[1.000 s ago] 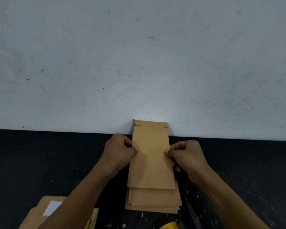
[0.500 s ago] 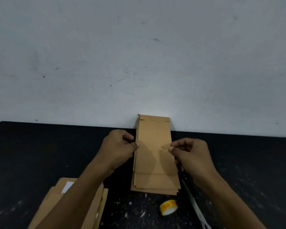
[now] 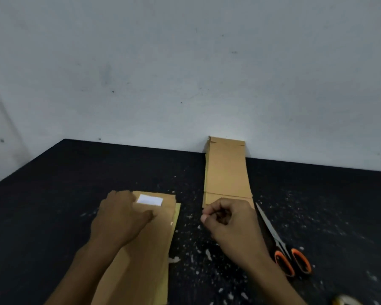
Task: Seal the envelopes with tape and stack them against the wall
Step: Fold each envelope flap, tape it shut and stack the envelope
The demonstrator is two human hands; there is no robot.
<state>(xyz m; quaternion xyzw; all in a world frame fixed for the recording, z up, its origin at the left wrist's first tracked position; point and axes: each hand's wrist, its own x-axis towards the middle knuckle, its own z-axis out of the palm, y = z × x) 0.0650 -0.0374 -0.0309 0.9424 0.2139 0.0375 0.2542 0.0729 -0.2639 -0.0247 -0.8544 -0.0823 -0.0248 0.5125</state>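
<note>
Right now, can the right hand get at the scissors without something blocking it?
Probably yes. The right hand hovers with curled fingers and holds nothing, and the scissors lie just to its right on the table, with only bare tabletop between them.

Black, white-flecked bench (image 3: 79,186) carries: envelope pile (image 3: 145,249) lower left, second stack (image 3: 227,172) centre against wall, orange-handled scissors (image 3: 282,245) lower right.

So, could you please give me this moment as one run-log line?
left hand: resting on unsealed envelope pile | right hand: curled, empty | sealed stack: against wall
</note>
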